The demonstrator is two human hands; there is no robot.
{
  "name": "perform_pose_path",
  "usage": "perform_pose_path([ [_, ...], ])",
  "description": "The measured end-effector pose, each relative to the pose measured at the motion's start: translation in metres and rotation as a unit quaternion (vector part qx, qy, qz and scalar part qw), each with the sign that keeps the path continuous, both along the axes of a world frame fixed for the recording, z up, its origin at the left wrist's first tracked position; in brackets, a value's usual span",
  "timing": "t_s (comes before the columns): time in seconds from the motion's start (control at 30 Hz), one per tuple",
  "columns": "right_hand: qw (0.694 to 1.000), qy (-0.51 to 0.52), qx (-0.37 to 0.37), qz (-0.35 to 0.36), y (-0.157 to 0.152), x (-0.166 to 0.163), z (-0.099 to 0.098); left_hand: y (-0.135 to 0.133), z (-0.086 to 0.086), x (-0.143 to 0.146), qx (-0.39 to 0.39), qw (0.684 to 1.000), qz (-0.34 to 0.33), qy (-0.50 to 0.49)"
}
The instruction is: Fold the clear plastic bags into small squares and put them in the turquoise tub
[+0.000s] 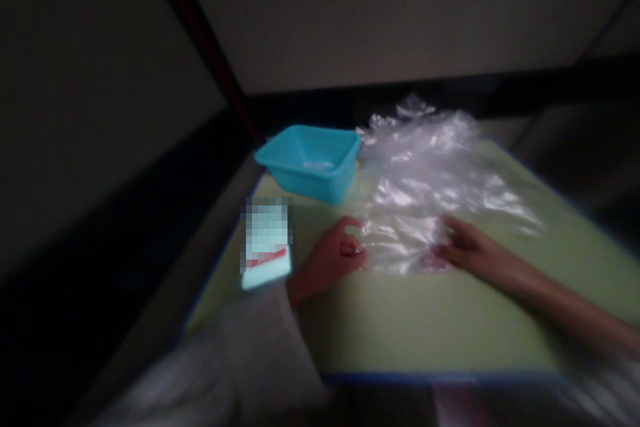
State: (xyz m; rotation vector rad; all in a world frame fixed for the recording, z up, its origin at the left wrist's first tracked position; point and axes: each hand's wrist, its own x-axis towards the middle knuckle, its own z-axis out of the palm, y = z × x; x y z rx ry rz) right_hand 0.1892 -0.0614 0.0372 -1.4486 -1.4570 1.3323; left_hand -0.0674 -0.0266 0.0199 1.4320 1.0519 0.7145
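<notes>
Plastic sheet [425, 193] pinched between both hands' grips.

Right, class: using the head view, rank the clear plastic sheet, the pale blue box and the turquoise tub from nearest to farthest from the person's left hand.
From the left hand:
1. Clear plastic sheet: touching its fingers, just to its right.
2. Pale blue box: on the table to its left, apart from the hand.
3. Turquoise tub: farthest, behind the hand near the table's back edge.
</notes>
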Motion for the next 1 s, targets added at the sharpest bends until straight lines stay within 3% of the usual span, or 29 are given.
perform_pose_path([
  [0.27, 0.993, 0.071, -0.051, 0.075, 0.000, 0.009, -0.009, 0.000, -0.005, -0.003, -0.051, 0.997, -0.052, 0.013],
  [0.57, 0.998, 0.012, 0.043, -0.037, 0.009, 0.009, -0.010, 0.002, -0.011, -0.007, -0.106, 0.992, -0.063, 0.013],
  [0.8, 0.992, -0.048, 0.117, 0.009, 0.011, 0.006, -0.004, 0.011, -0.013, -0.004, -0.054, 0.996, 0.028, -0.065],
  [0.9, 0.986, -0.067, 0.151, 0.036, 0.012, 0.007, -0.003, 0.013, -0.010, -0.004, -0.023, 0.994, 0.027, -0.099],
  [1.0, 0.980, -0.104, 0.157, 0.058, 0.011, 0.008, -0.004, 0.011, -0.007, -0.006, 0.014, 0.999, -0.001, -0.037],
])
